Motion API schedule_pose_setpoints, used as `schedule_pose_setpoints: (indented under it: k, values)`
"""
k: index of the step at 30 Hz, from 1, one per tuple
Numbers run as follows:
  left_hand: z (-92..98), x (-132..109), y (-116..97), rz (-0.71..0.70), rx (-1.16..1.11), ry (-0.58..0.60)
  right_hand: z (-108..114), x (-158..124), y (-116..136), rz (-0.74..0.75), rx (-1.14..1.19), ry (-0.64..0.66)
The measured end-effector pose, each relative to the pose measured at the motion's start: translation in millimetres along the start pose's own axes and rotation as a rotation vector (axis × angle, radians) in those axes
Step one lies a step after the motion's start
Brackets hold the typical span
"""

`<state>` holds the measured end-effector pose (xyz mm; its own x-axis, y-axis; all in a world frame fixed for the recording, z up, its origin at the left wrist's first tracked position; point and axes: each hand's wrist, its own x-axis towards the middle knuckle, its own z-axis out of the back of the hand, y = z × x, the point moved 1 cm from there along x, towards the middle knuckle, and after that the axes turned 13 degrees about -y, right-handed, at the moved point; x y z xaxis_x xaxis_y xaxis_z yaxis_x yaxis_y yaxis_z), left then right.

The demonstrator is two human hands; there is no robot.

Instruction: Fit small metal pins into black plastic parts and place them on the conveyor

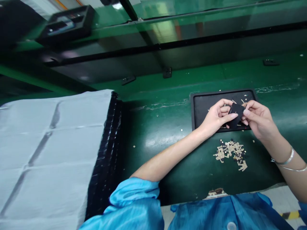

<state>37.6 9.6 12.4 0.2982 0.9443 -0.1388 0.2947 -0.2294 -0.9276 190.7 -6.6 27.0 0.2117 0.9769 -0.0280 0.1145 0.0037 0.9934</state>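
Observation:
A small flat black plastic part (236,110) is held up between both hands, over a shallow black tray (200,108). My left hand (219,113) grips its left side, thumb across the front face and fingers behind. At its right edge, my right hand (257,118) pinches with thumb and forefinger; whether a tiny piece is also between those fingertips cannot be made out. Several small pale strips and bits lie in the tray. Just in front of the tray, a loose pile of beige strips and dark bits (230,150) is spread on the green tabletop (168,153).
On the left stands a tall stack of black trays (105,153) topped by a pale grey sheet (69,137). Small black parts (167,72) lie along the back of the table. A black box (68,24) sits on the upper left shelf. The table's front edge is chipped.

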Motion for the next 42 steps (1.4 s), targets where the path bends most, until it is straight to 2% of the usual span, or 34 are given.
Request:
schedule_pose_setpoints:
  k: [2,4,8,16,24,28,33,37,42]
  values:
    - [-1.4,-1.4,-0.9,-0.131,0.111,-0.120,0.4,-1.6,-1.1,0.056,-0.009,-0.053]
    - [-3.6,-3.7,-1.3,-0.250,0.238,-0.181,0.9,-3.8,-2.6,0.102,-0.026,-0.088]
    - [-6.2,-6.6,0.9,-0.353,0.378,-0.167,1.2,-7.8,-5.3,0.165,-0.086,-0.106]
    - [-4.4,-5.9,3.4,-0.429,0.365,-0.197,-2.1,-10.7,-4.9,0.176,-0.122,-0.105]
    - [-3.5,-8.3,1.5,-0.539,0.403,-0.226,-5.5,-12.8,-0.9,0.084,-0.041,-0.066]
    - [-2.6,-8.8,1.0,-0.573,0.474,-0.245,-5.8,-11.1,1.0,-0.011,0.000,-0.038]
    - [-2.6,-9.5,0.5,-0.645,0.519,-0.212,-3.0,-8.1,1.7,-0.128,0.024,0.011]
    - [-2.7,-8.0,1.5,-0.606,0.504,-0.228,-2.2,-6.9,0.7,-0.096,0.042,-0.001]
    - [-4.0,-5.9,3.6,-0.441,0.401,-0.226,-0.9,-6.9,-2.2,0.146,-0.073,-0.051]
